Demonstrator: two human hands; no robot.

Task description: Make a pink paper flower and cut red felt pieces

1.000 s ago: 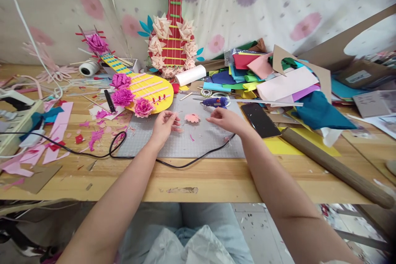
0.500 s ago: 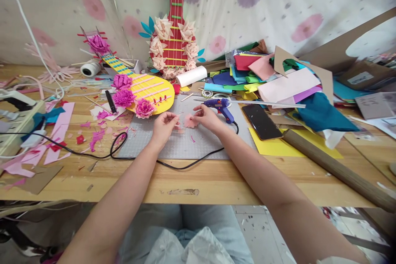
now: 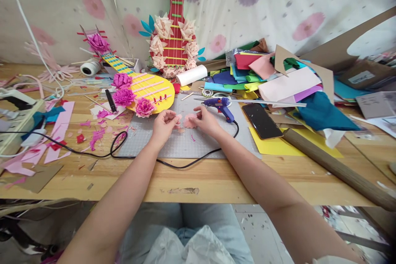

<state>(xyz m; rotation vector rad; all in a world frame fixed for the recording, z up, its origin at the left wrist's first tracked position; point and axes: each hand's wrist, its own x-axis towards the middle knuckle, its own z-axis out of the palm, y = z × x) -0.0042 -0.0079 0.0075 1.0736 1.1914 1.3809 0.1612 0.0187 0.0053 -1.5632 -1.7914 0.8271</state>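
My left hand (image 3: 164, 125) pinches a small pale pink paper piece (image 3: 178, 120) between thumb and fingers, above the grey cutting mat (image 3: 145, 148). Close by on the right, my right hand (image 3: 206, 121) grips a pale pink paper flower piece (image 3: 188, 121) with scalloped edges. A narrow gap separates the two pieces. Just beyond my right hand lies a purple glue gun (image 3: 220, 105) with a glue stick in its back. Left of my hands rests a yellow paper guitar (image 3: 161, 90) with magenta paper flowers (image 3: 144, 107) on its edge.
A red paper guitar (image 3: 175, 45) with cream flowers stands at the back. The glue gun's black cord (image 3: 182, 168) loops across the mat. A phone (image 3: 262, 120), coloured paper (image 3: 321, 111) and a brown tube (image 3: 334, 165) lie to the right. Pink scraps (image 3: 98, 136) litter the left.
My left hand has turned slightly, showing more of its pink piece. My right hand has shifted slightly with its flower piece, and the two pieces are a little closer together.
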